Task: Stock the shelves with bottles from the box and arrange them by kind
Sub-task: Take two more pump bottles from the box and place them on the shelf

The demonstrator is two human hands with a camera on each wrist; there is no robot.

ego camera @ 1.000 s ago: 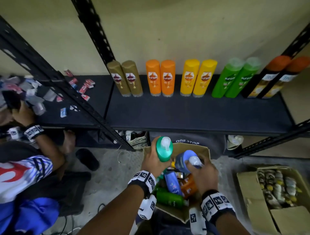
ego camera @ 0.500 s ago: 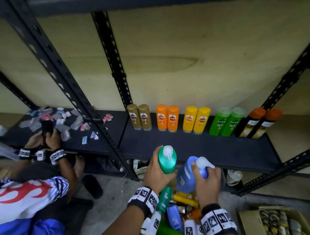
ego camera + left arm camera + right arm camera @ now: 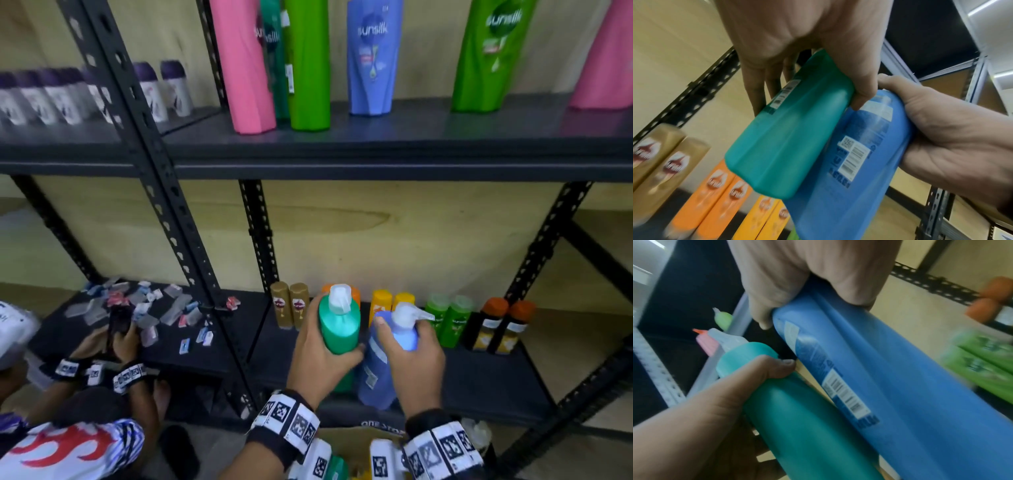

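Observation:
My left hand (image 3: 317, 356) grips a teal-green pump bottle (image 3: 339, 325) upright by its upper body. My right hand (image 3: 411, 363) grips a blue pump bottle (image 3: 380, 373) near its white pump head, tilted beside the green one. Both bottles are held in front of the lower shelf (image 3: 479, 387). In the left wrist view the teal bottle (image 3: 785, 139) lies against the blue bottle (image 3: 849, 178), thumb and fingers wrapped round it. In the right wrist view the blue bottle (image 3: 890, 386) runs under my palm. The cardboard box (image 3: 346, 442) shows only partly at the bottom edge.
Small gold (image 3: 289, 305), orange, yellow, green (image 3: 448, 318) and dark bottles (image 3: 496, 325) line the back of the lower shelf. Large pink (image 3: 246, 68), green and blue (image 3: 371, 58) bottles stand on the upper shelf (image 3: 376, 150). Another person (image 3: 68, 411) crouches at left by scattered sachets.
Both hands have lifted the green and blue bottles up out of the box to the level of the lower shelf. My view has tilted up, so the upper shelf now shows.

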